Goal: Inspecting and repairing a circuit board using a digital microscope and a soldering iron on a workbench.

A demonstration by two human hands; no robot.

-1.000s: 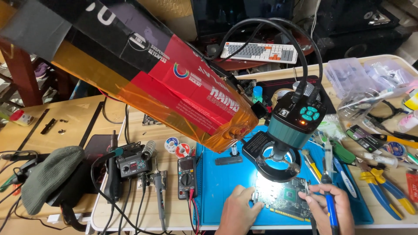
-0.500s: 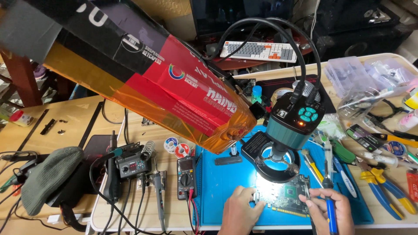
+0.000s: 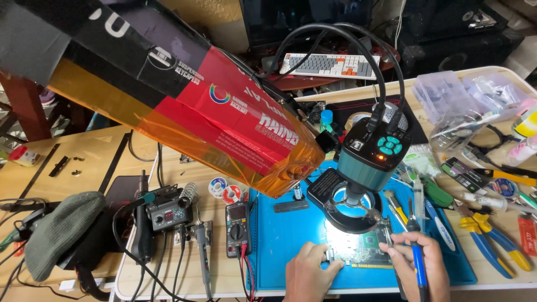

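Note:
A green circuit board [image 3: 358, 249] lies on a blue work mat [image 3: 282, 235], lit from above by a teal microscope with a ring light [image 3: 352, 207]. My left hand [image 3: 306, 273] presses on the board's left edge, steadying it. A blue-handled soldering iron [image 3: 417, 254] is gripped in my right hand [image 3: 417, 267], its tip reaching the board's right side under the ring light. Thin tweezers or a wire lie beside the iron; which one I cannot tell.
A long red, black and orange box [image 3: 184, 106] slants overhead. Left of the mat are a multimeter [image 3: 238, 228], a soldering station [image 3: 168, 211], solder spools and a grey cap [image 3: 56, 232]. Pliers [image 3: 492, 237], tools and plastic bags crowd the right. A keyboard [image 3: 330, 65] sits behind.
The view shifted slightly. My right hand brought the soldering iron up and in toward the board's right side; my left hand stayed on the board's left edge.

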